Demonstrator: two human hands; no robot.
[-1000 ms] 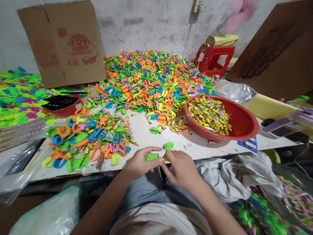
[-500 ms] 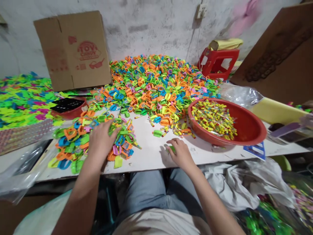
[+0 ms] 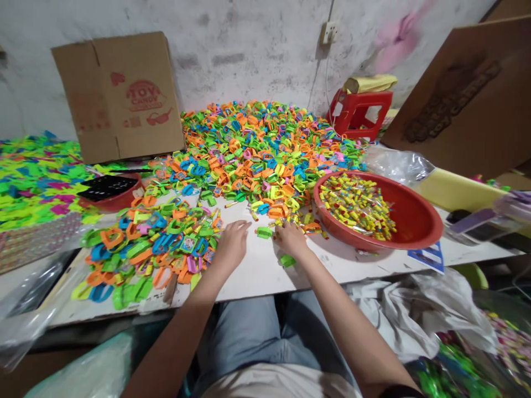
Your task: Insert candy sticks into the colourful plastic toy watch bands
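My left hand lies on the white table with its fingers stretched out flat, its fingertips just short of a small green plastic piece. My right hand is right beside that piece, with fingers curled down at the edge of the big heap of coloured plastic toy pieces, among loose candy sticks. What those fingers hold is hidden. Another green piece lies under my right wrist. A smaller heap of coloured pieces sits just left of my left hand.
A red bowl of yellow wrapped candy sticks stands at the right. A cardboard box is at the back left, with a small red bowl in front of it. A red stool stands behind. Crumpled plastic bags hang off the table's front right.
My left hand came back from the smaller heap to the middle of the table. My right hand left the green piece near the table edge and reached forward to the heap's edge.
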